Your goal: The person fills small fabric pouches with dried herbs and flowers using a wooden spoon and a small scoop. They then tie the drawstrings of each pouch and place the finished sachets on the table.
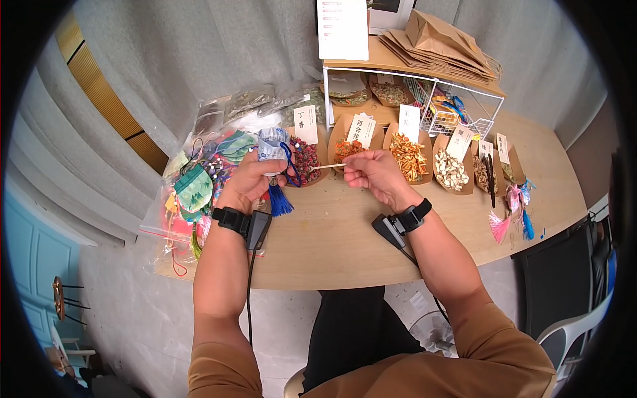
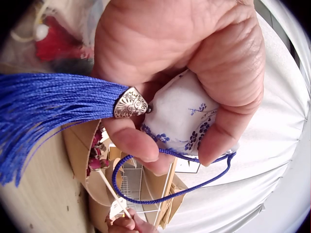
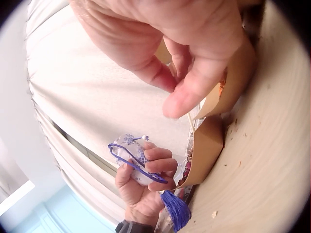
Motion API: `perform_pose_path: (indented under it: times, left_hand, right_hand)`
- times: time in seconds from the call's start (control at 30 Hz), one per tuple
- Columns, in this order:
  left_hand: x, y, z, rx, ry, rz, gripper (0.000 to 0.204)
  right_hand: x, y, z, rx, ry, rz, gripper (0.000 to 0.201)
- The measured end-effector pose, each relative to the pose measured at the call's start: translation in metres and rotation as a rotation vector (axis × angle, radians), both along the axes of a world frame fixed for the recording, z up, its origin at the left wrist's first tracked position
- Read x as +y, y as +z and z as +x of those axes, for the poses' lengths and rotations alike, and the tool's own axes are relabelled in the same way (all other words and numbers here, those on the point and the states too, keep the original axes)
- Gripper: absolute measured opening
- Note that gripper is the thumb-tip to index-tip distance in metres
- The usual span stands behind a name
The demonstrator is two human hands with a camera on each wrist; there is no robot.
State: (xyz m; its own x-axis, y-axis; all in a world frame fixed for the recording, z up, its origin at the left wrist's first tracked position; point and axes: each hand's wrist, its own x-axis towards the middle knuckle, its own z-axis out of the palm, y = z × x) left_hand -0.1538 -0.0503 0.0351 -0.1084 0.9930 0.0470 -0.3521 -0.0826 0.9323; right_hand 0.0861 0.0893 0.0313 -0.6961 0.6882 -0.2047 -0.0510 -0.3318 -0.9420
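Note:
My left hand [image 1: 247, 180] grips a small white sachet pouch [image 2: 182, 116] with blue flowers, its thumb and fingers curled round the cloth. From the pouch hang a blue tassel [image 2: 63, 104] with a silver cap and a loop of blue cord [image 2: 160, 200]. In my right hand [image 1: 375, 174] a thin pale wooden stick [image 1: 330, 166] is pinched between thumb and fingertips. Its far end reaches into the dried rosebuds [image 1: 305, 158] in a brown paper tray, right beside the pouch; the rosebuds hide that tip.
More paper trays stand in a row to the right, with orange petals [image 1: 353, 150], orange-yellow strips [image 1: 408, 156] and pale slices [image 1: 451, 168]. A plastic bag of colourful pouches [image 1: 196, 189] lies at left. Behind stands a shelf [image 1: 385, 56] with paper bags [image 1: 441, 53].

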Motion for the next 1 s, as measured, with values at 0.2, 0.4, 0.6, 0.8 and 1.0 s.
perform_pose_path:
  times: [0.2, 0.4, 0.6, 0.8, 1.0]
  left_hand:
    - [0.0005, -0.0009, -0.0010, -0.013, -0.012, 0.002, 0.039]
    - [-0.0002, 0.0003, -0.0001, -0.014, -0.006, 0.006, 0.039]
    - [-0.0001, 0.0005, 0.0004, -0.017, -0.004, 0.011, 0.039]
    - [0.0000, -0.0001, -0.0009, -0.021, -0.018, 0.014, 0.040]
    - [-0.0012, 0.0015, 0.0015, -0.043, -0.008, -0.023, 0.038]
  right_hand:
    - [0.0021, -0.0029, -0.0003, 0.039, -0.008, -0.026, 0.011]
    - [0.0000, 0.0000, -0.0003, 0.051, -0.032, -0.036, 0.011]
    - [0.0014, -0.0017, -0.0003, 0.081, -0.036, -0.044, 0.011]
    - [0.0022, 0.0005, 0.0010, 0.127, -0.062, -0.057, 0.012]
    - [0.0045, 0.0059, 0.0044, 0.232, -0.127, -0.019, 0.013]
